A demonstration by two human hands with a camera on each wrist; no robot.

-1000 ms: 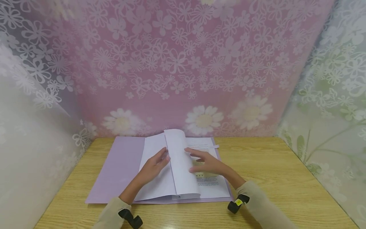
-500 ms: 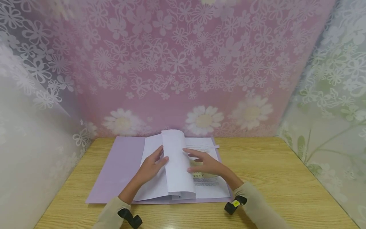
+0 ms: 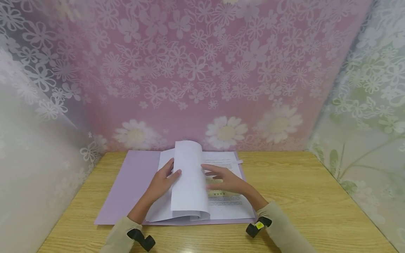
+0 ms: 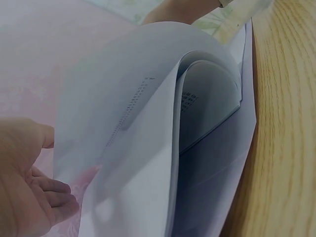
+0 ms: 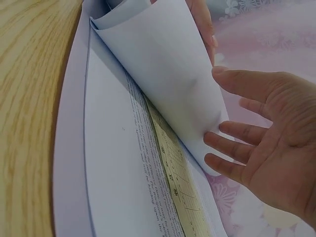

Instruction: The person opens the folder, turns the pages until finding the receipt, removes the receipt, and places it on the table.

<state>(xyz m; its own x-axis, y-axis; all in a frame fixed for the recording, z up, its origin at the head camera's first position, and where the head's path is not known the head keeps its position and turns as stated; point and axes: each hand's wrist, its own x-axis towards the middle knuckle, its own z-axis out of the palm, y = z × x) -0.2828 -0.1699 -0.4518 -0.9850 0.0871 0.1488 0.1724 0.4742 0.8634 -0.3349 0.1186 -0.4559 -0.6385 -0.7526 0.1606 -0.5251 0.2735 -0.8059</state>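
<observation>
A purple folder (image 3: 136,182) lies spread on the table with white printed sheets in it. Several sheets (image 3: 188,175) curl upright from right to left in one turning layer. My left hand (image 3: 160,182) is at their left edge, its thumb over the edge. In the left wrist view, the left fingers (image 4: 59,197) look relaxed, spaced from the thumb. My right hand (image 3: 226,179) reaches the curled paper from the right with spread fingers, also seen in the right wrist view as fingertips (image 5: 212,138) against the paper. The printed page (image 3: 224,202) below shows text and a yellowish picture.
A wood-grain table (image 3: 294,196) carries the folder. A pink flowered backdrop (image 3: 202,70) stands behind it, with pale flowered side panels (image 3: 373,140). A small pale tab (image 3: 239,162) sticks out at the folder's right edge.
The curled sheets have swung left, uncovering more of the printed page. My left hand has moved left along with their edge, and my right hand has shifted slightly left.
</observation>
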